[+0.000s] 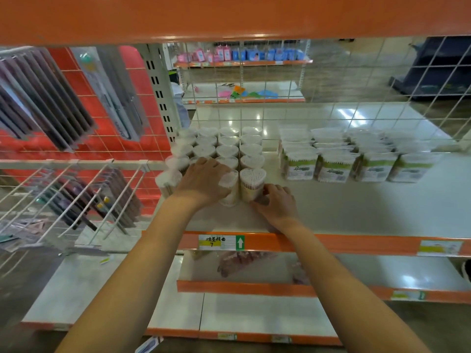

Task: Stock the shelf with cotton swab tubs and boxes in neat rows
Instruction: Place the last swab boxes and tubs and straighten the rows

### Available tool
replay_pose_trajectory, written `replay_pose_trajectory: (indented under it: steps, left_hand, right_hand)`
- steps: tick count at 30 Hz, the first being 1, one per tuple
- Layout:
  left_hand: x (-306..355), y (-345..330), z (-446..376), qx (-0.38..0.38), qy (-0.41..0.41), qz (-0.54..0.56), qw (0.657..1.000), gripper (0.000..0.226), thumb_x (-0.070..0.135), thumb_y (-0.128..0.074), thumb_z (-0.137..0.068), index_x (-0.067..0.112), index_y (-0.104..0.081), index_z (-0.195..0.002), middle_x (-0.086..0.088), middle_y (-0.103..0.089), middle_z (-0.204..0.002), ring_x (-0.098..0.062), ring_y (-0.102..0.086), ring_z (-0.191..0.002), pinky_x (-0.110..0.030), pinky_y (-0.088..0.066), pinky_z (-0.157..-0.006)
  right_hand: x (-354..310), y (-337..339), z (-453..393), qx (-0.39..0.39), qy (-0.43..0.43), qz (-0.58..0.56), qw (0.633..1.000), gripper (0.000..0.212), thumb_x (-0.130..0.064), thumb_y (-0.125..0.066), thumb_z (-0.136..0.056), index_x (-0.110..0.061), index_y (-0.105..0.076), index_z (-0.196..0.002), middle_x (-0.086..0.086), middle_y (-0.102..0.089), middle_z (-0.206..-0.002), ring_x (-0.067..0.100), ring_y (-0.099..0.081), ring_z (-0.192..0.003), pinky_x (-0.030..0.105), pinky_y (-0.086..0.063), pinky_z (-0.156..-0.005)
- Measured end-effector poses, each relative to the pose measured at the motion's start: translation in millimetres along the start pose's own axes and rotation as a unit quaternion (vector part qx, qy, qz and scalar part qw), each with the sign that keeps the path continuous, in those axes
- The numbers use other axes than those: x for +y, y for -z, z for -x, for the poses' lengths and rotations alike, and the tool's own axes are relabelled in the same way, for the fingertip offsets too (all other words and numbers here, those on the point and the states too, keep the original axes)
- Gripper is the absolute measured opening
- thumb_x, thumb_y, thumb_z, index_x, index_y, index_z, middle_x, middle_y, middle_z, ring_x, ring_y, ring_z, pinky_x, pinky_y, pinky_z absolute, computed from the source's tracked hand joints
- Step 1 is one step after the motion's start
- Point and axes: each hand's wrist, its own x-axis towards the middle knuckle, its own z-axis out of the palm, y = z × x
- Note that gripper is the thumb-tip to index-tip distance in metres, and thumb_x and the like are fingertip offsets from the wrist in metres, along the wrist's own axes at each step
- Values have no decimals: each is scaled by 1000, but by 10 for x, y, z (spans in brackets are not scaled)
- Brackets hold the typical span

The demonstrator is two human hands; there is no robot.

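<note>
Both bare forearms reach forward from the 6 o'clock edge, converging toward 12. The left hand point(204, 183) lies palm down, fingers spread and lightly bent toward 1 o'clock. The right hand point(276, 203) sits lower, just beside it at 4 o'clock, fingers curled toward 11.
</note>
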Motion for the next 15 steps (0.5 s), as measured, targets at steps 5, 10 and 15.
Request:
replay_pose_trajectory:
  steps: [5,10,15]
  left_hand:
    - [10,-23,-38,25,3,7,1000,50,44,-61,-85,20,-47,-128,-4,-47,-130,-24,-36,-123,-36,-29,-100]
    - [67,-65,-53,41,12,3,999,55,45,-61,-84,16,-44,-127,-7,-45,-130,-26,-36,-123,-37,-29,-99]
    - [76,-122,-81,60,40,-15,997,56,49,-60,-83,13,-46,-124,-8,-48,-127,-28,-39,-120,-38,-31,-97]
  right_hand:
    - [-5,-5,-8,4,-2,-7,1000,47,-47,-60,-84,-15,-54,-118,4,-57,-122,24,-44,-115,35,-34,-96]
    - [8,20,7,-11,-5,-8,1000,51,-46,-59,-85,-15,-51,-125,5,-55,-126,25,-42,-118,35,-33,-97]
    - [3,33,-14,-22,-22,-30,999,54,-48,-54,-88,-17,-46,-132,3,-53,-130,25,-42,-120,35,-31,-99]
